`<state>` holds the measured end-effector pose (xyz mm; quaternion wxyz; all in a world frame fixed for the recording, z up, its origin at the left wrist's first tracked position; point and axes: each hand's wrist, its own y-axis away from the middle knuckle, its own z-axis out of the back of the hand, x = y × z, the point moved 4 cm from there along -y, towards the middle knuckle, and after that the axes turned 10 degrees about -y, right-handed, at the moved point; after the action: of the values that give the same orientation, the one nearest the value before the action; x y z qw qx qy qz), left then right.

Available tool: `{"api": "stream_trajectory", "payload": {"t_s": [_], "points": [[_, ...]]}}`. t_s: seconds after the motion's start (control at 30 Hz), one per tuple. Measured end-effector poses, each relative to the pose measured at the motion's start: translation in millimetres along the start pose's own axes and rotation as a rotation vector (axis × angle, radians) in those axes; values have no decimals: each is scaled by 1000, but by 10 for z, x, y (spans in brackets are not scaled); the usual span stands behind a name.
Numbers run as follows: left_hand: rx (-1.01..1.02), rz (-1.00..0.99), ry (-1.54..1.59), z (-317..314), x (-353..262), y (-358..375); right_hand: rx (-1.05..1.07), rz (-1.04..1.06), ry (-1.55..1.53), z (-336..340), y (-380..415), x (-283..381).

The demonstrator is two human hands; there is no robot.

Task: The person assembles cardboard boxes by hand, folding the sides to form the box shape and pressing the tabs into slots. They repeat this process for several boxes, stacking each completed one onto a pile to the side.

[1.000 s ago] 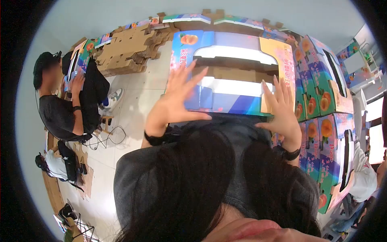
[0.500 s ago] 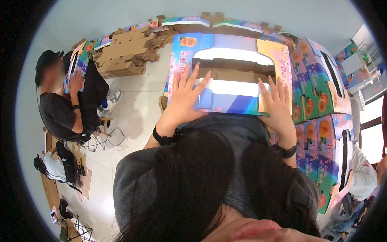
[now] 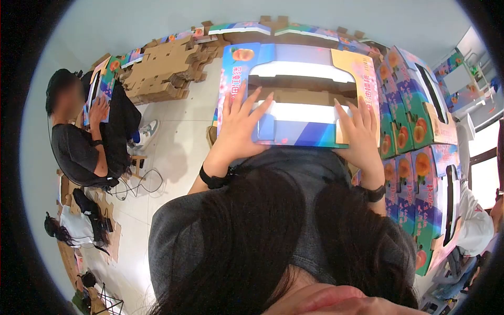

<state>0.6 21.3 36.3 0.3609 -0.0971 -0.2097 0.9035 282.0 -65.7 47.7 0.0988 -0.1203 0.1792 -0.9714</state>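
Co-worker point(image 3: 79, 142) at far left, seated, dark shirt, one hand flat on a printed box held upright against the body. Behind that person, a stack of flat brown cardboard blanks point(image 3: 163, 65) on the pale floor point(image 3: 173, 136), with more printed flats lined along the wall.

Centre: printed fruit box point(image 3: 299, 89), blue and pink with peach pictures, directly in front of the wearer, its top panels folded inward with brown cardboard showing in the gap between them. Left hand point(image 3: 239, 128) lies palm down on the near left part of the box top, fingers spread and extended, nothing gripped. Black band on that wrist.

Right hand point(image 3: 359, 134) lies palm down on the near right corner, fingers loosely spread, flat on the panel, also holding nothing. Dark wristband there too.

Right of the box: row of assembled boxes point(image 3: 415, 126) of the same print, packed side by side. Another person's pale sleeve point(image 3: 475, 231) at the far right edge.
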Motion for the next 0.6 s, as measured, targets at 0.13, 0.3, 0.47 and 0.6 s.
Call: {"api": "stream_trajectory", "payload": {"t_s": [0.13,0.3,0.47,0.6], "points": [[-10,6,-1,-7,-1,-11,-71,30,7,-2,-68,26],[-12,5,-7,-6,46,-25,-33,229,-103,-143,-270,148],[-60,10,-12,0,97,-34,2,221,-76,-180,-361,215],[-52,-1,-21,7,108,-41,-49,220,-38,-240,-381,276]]}}
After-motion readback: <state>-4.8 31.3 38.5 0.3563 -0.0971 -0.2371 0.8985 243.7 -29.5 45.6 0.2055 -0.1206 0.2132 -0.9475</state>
